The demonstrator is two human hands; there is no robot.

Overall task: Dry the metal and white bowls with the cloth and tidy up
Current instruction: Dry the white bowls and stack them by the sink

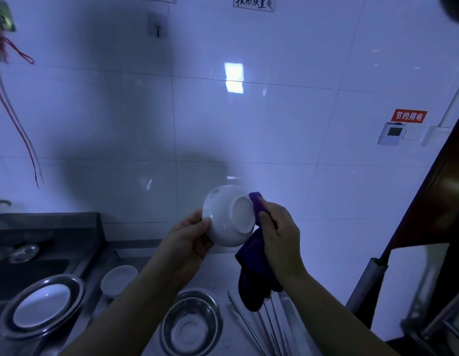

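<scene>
Left hand (191, 236) grips the white bowl (229, 215) by its rim, right hand (278, 227) pinches the cloth (254, 273) against its base; best rotate the bowl steadily, wiping outward.

Red wall sign (408, 116): "节约用电"

Your one head-worn wide-angle camera looks forward and slightly down at close range, tiled wall (274, 124) filling the upper frame, counter (223, 265) along the bottom.
</scene>
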